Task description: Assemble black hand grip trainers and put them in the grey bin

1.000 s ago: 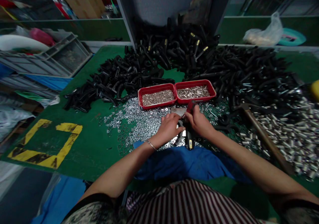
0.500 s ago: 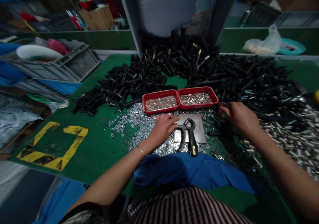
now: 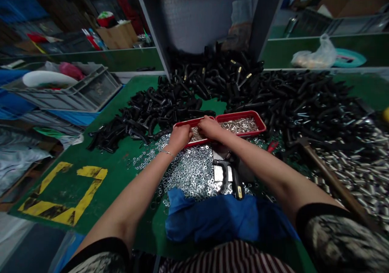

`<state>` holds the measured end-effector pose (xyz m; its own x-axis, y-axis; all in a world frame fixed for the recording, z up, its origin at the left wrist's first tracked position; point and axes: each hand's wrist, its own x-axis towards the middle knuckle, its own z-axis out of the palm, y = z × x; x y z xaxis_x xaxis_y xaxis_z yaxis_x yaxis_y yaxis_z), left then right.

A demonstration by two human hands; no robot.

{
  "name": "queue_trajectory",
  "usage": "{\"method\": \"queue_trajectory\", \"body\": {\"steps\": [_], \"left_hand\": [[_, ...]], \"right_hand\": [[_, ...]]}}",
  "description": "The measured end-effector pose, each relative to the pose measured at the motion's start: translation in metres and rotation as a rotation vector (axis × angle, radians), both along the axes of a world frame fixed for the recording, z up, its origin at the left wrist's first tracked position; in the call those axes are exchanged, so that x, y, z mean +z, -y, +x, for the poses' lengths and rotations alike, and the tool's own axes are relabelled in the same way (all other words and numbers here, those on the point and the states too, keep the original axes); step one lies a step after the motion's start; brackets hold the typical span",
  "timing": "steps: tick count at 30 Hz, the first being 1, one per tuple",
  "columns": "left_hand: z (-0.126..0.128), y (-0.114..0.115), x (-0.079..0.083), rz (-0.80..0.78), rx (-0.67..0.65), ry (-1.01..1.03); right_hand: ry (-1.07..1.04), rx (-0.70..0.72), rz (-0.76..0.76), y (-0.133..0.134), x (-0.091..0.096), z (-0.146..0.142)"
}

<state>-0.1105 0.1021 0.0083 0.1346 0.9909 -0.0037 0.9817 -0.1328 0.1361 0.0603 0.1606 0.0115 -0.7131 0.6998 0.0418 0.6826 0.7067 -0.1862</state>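
Note:
Both hands are in the left red tray [image 3: 199, 144], which holds many small metal pieces [image 3: 197, 134]. At its left end, my left hand [image 3: 181, 135] has its fingers curled down to the pieces. My right hand [image 3: 209, 127] reaches in from the right, fingers bent and closed together. Whatever either hand pinches is too small or hidden to make out. Nearer to me, a black hand grip strengthener [image 3: 225, 176] lies on a metal plate [image 3: 219, 174], partly covered by my right forearm. The right red tray [image 3: 261, 127] contains small metal pins and rings.
Loose metal rings [image 3: 188, 167] spread in front of the trays. Black handles [image 3: 298, 94] are heaped behind and to both sides. A wooden-handled tool [image 3: 328, 171], metal sleeves [image 3: 361, 180] and a red-handled object [image 3: 272, 145] lie right. Blue cloth [image 3: 215, 216] lies nearest me.
My right hand has left the red-handled object at the right and moved left into the left tray. My left hand has moved from beside the grip strengthener up into that tray.

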Motion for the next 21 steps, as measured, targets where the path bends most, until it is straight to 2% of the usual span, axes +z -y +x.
{"method": "queue_trajectory", "body": {"steps": [2,6,12,15,18,21], "left_hand": [[-0.003,0.0,-0.003,0.003,-0.026,0.039],[-0.008,-0.006,-0.007,-0.048,-0.164,0.138],[-0.005,-0.01,-0.01,-0.05,-0.05,0.088],[-0.002,-0.008,-0.009,-0.027,-0.039,0.082],[-0.001,-0.005,-0.008,0.027,-0.033,0.083],[-0.004,-0.002,-0.006,0.104,-0.031,0.108]], "right_hand": [[-0.01,-0.013,-0.003,-0.001,-0.006,0.001],[-0.058,-0.046,-0.02,0.002,-0.008,0.004],[-0.206,-0.091,-0.075,0.005,-0.004,0.004],[-0.313,-0.141,-0.109,0.003,-0.002,0.002],[-0.446,-0.203,-0.144,0.002,0.005,0.001],[-0.584,-0.271,-0.187,0.013,0.016,0.017]]}}
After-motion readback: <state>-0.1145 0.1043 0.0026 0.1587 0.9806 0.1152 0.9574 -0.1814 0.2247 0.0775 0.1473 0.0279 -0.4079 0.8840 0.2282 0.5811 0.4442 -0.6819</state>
